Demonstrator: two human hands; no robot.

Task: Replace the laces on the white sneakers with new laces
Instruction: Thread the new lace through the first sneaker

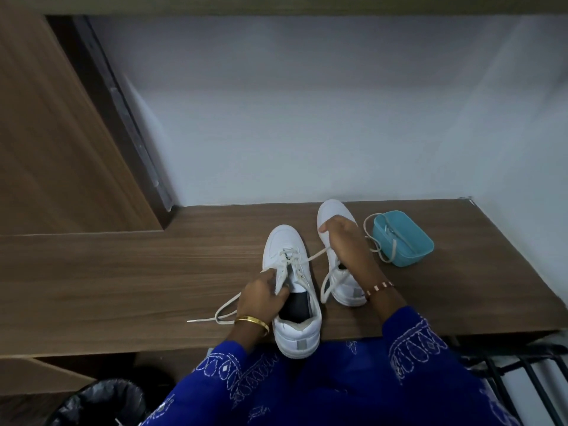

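I am working on two white sneakers on a wooden desk. My left hand point(264, 295) is gripping the near sneaker point(293, 290) at its collar, fingers curled over the tongue edge, steadying it. This shoe's lace point(226, 310) is hanging loose, trailing out to the left of my grip. My right hand point(347, 241) is lying over the far sneaker point(336, 250), thumb pressing its toe side; I cannot tell whether my hidden fingers are pinching its lace. Just right of that hand, a teal container point(402, 238) is holding another lace point(373, 238), spilling over its rim. Both shoes are only partly unlaced, I judge; most of the job remains.
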